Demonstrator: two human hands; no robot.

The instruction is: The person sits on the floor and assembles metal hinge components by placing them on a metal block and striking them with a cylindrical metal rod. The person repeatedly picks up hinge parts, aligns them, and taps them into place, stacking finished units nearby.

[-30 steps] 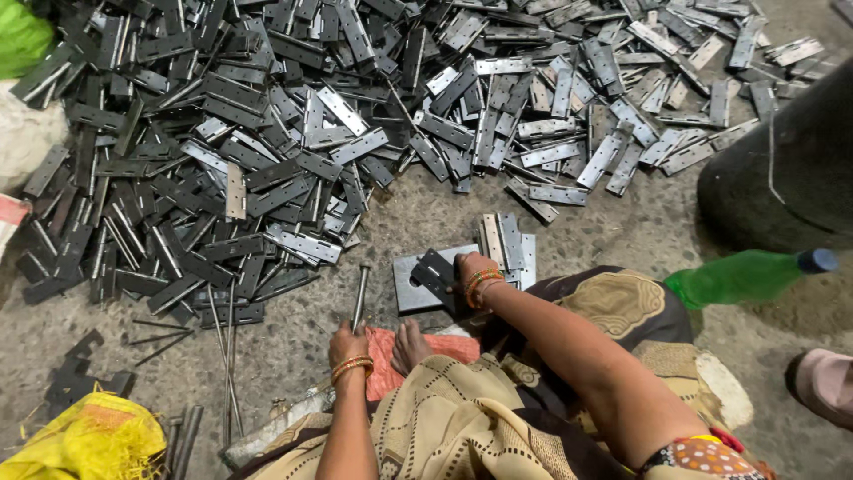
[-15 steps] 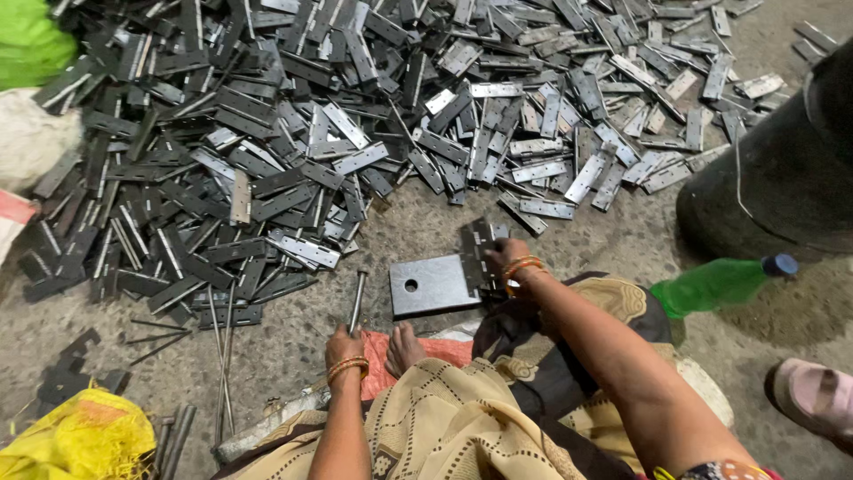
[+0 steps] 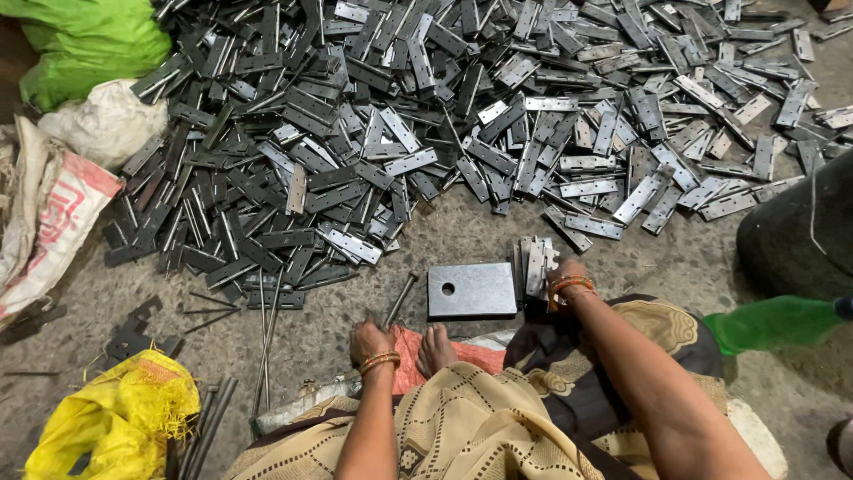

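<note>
I see my right hand [image 3: 563, 274] resting on a small stack of hinges [image 3: 535, 267] stood on edge against the square steel plate [image 3: 472, 290], probably so they stay together within reach. Its fingers are hidden behind the wrist; I cannot tell their spread. My left hand [image 3: 371, 341] is curled around a metal rod [image 3: 400, 300] on the floor [image 3: 462, 236], below the big hinge pile [image 3: 444, 116].

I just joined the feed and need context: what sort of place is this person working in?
Probably a small metalwork or hardware assembly workshop, worked at floor level. A big heap of metal hinge leaves covers the concrete floor, with loose rods and a flat steel plate beside the seated person.
</note>
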